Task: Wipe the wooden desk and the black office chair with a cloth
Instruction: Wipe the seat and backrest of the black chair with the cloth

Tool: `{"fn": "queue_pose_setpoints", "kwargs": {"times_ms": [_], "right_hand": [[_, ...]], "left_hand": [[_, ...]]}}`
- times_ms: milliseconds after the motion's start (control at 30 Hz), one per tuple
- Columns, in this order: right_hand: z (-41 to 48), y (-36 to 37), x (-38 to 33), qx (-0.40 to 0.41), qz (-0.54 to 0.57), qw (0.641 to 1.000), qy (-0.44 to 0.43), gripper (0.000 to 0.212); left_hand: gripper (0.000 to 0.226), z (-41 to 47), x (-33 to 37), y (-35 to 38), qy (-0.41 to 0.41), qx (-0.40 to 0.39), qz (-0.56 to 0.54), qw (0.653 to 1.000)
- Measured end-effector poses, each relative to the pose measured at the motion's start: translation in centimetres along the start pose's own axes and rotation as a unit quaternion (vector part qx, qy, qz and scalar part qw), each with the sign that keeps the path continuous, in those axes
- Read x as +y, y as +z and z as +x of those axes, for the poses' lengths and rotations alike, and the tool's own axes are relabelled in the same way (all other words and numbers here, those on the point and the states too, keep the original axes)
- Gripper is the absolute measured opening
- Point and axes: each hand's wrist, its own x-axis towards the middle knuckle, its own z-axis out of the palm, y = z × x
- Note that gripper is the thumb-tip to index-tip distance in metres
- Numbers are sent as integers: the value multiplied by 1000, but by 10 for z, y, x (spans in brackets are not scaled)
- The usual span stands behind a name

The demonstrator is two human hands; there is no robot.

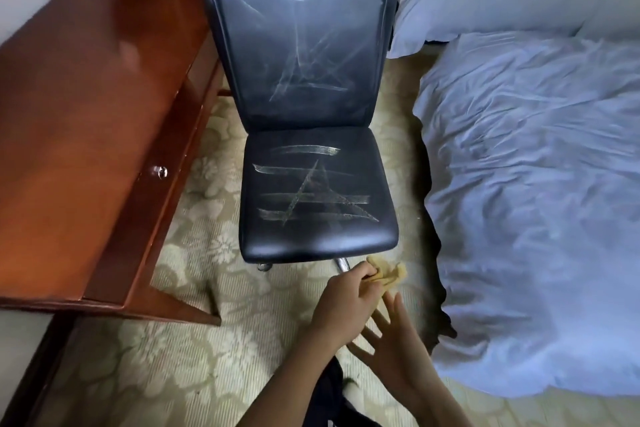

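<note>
Our left hand (341, 302) grips a crumpled yellow cloth (388, 274) in curled fingers, just below the front edge of the black leather office chair (311, 114). Our right hand (391, 350) is spread flat, fingers straight, fingertips near the cloth's lower edge. Chair seat and backrest carry whitish streaks. The glossy reddish-brown wooden desk (86, 97) with a small metal drawer knob (158, 171) stands left of the chair. White rumpled duvet (536, 201) on the right, floral beige carpet (207, 374) underneath.
</note>
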Motion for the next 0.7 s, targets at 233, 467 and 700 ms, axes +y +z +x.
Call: {"fn": "queue_pose_setpoints", "kwargs": {"times_ms": [233,467,700], "right_hand": [[51,13,-37,37,49,995,72,47],[93,1,-79,76,-47,987,130,46],[160,-55,-158,109,-204,972,34,35]], "left_hand": [[20,50,-10,-8,-12,-36,-22,999],[26,93,-9,-3,-85,-15,35,996],[33,152,-14,31,-201,88,-81,972]]}}
